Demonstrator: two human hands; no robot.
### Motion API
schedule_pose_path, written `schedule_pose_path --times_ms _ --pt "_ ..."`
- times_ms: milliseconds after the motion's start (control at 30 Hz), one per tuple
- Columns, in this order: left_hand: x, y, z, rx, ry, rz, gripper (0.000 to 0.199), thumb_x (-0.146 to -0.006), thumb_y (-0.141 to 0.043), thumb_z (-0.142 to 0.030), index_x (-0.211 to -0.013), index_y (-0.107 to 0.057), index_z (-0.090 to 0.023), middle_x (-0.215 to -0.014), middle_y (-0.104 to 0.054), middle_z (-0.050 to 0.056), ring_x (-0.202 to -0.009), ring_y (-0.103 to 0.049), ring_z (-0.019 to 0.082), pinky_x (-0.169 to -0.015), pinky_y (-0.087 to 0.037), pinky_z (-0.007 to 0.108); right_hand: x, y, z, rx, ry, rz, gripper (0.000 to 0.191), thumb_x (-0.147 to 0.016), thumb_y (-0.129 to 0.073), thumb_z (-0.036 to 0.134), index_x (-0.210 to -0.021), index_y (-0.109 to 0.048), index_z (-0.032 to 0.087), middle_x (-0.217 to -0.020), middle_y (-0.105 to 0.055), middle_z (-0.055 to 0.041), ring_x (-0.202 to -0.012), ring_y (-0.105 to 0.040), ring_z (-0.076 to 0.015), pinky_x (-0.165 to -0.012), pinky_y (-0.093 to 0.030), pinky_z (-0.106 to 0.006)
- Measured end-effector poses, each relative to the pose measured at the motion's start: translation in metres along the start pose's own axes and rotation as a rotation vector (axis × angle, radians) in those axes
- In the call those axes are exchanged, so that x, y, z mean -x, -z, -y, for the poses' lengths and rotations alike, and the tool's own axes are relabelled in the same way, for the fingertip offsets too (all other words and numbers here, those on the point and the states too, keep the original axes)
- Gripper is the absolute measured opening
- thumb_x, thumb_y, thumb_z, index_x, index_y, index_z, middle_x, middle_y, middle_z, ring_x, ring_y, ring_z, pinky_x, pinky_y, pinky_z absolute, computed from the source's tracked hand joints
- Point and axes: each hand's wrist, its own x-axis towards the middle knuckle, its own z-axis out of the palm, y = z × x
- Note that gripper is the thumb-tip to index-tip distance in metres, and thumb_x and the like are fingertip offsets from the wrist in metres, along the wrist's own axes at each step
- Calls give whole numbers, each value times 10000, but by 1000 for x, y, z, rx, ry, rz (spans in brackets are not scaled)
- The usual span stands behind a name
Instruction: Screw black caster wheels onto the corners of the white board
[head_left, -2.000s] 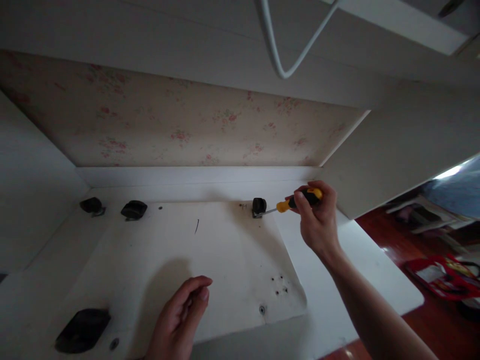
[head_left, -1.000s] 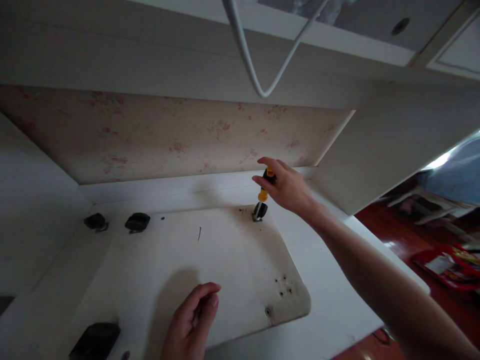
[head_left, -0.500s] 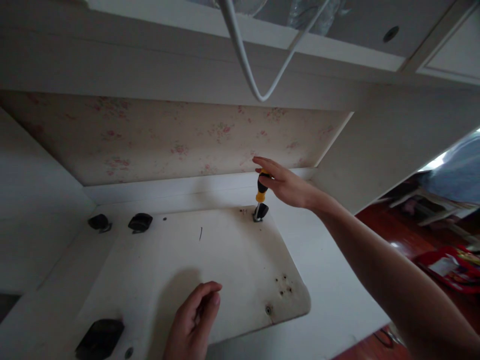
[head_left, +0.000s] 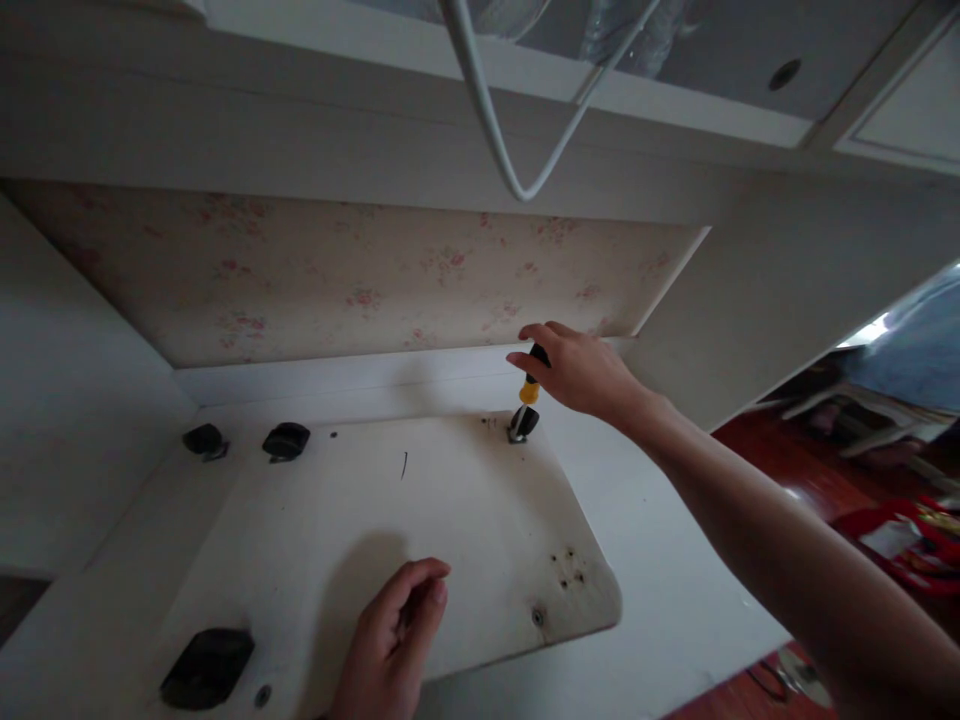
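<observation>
My right hand is closed round the black-and-yellow handle of a screwdriver. The screwdriver leans slightly, its shaft reaching down to the mounting plate of a black caster at the far right corner of a white board. The exact contact of its tip is too small to make out. Above the near part of the board is my left hand, fingers curled and thumb close to the index finger; whatever lies inside them, if anything, is hidden.
More black casters stand at the far left, and another black caster is near left. A white cable hangs in front of the upper ledge. White side panels flank the board, with floral backing behind.
My right hand has shifted its fingers round the screwdriver handle, from stretched out to more curled, and the handle tilts further right. My left hand looks much the same.
</observation>
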Motion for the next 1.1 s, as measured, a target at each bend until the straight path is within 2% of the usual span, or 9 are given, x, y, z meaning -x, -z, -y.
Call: schedule_pose_path --times_ms 133,233,367,433,567,700,800,967,1100 --pt "1 -1 -4 -17 -6 3 454 -751 -698 -625 -899 -760 -200 -801 -722 58 -734 -646 188 -715 -545 247 3 1 2 -38 57 70 467 -945 -513 317 -1399 -470 219 -1304 -631 -107 -1074 -651 -220 -902 -501 -339" --pt "1 0 -4 -19 -2 11 459 -752 -698 -624 -901 -756 -195 -798 -715 57 -740 -647 191 -734 -547 252 3 2 7 -1 12 55 408 -942 -531 435 -1265 -572 190 -1150 -690 -136 -995 -667 -290 -867 -503 -422" --pt "1 0 -4 -27 -3 5 438 -755 -709 -602 -897 -760 -191 -801 -712 60 -748 -649 196 -750 -550 260 2 5 9 0 14 73 483 -973 -471 380 -1405 -455 166 -1341 -608 -166 -1126 -632 -271 -929 -486 -388" --pt "2 -1 -4 -20 -8 2 422 -756 -716 -591 -895 -759 -195 -808 -716 59 -759 -655 198 -746 -549 257 1 6 8 0 22 94 469 -963 -483 328 -1406 -464 177 -1310 -638 -145 -1118 -640 -251 -934 -484 -360" --pt "1 1 -4 -27 -24 17 405 -776 -703 -581 -909 -756 -202 -850 -732 60 -788 -668 197 -733 -547 243 2 5 8 37 -24 51 475 -985 -430 461 -1329 -529 149 -1227 -659 -197 -1078 -647 -337 -904 -485 -468" --pt "-1 3 -2 -68 -49 75 426 -787 -685 -592 -918 -757 -193 -866 -748 80 -783 -684 208 -713 -560 255 4 4 10 -7 53 89 469 -991 -436 368 -1425 -433 192 -1336 -616 -133 -1124 -636 -238 -932 -484 -351" --pt "-1 3 -1 -60 -55 58 422 -796 -677 -586 -921 -753 -191 -842 -736 72 -749 -673 196 -701 -558 251 5 3 12 14 31 70 384 -984 -448 433 -1247 -580 187 -1155 -681 -145 -1021 -661 -294 -888 -488 -427" --pt "0 4 -1 -81 -68 52 407 -807 -673 -572 -918 -754 -190 -826 -725 69 -753 -667 193 -704 -553 245 5 1 6 -20 55 73 387 -965 -467 351 -1324 -475 207 -1324 -581 -128 -1025 -654 -221 -863 -502 -351" --pt "0 3 -2 -84 -65 72 409 -808 -667 -576 -922 -751 -192 -837 -735 68 -748 -668 198 -680 -551 245 5 1 3 16 9 58 351 -957 -476 441 -1187 -548 186 -1088 -665 -132 -901 -665 -273 -794 -504 -411"
